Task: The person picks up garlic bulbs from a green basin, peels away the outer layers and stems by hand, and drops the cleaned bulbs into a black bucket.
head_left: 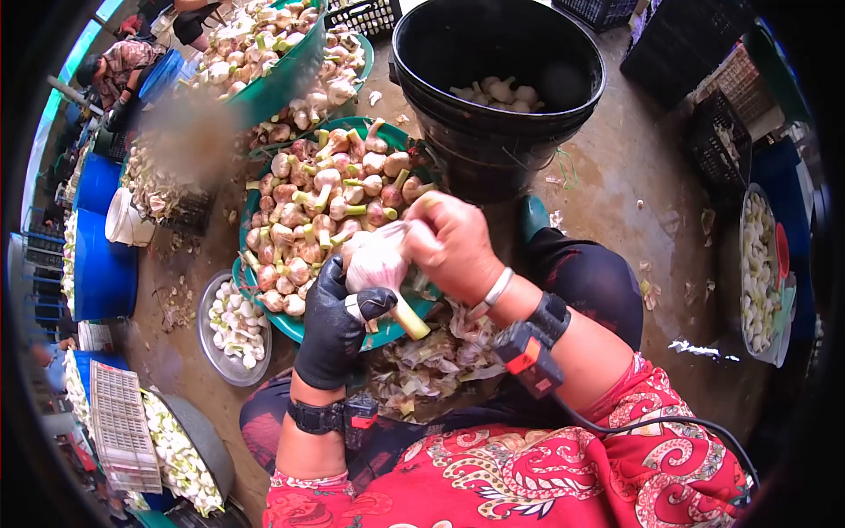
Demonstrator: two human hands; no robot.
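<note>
My left hand (pixel 331 327), in a black glove, is closed round a large garlic bulb (pixel 373 267) with pinkish-white skin. Its cut green stem (pixel 408 319) points down towards my lap. Bare and wearing a bangle, my right hand (pixel 451 245) pinches papery garlic skin at the bulb's upper right side. Both hands are over the near edge of a green basin (pixel 378 338) heaped with unpeeled garlic bulbs (pixel 326 180). Loose peeled skins (pixel 431 365) lie in a pile just below my hands, by my legs.
A black bucket (pixel 466 132) with some bulbs inside stands ahead. At left is a metal bowl (pixel 249 377) of white garlic. Further green tubs, blue tubs (pixel 106 264) and dark crates (pixel 715 145) surround me. Another person (pixel 119 75) sits at far left.
</note>
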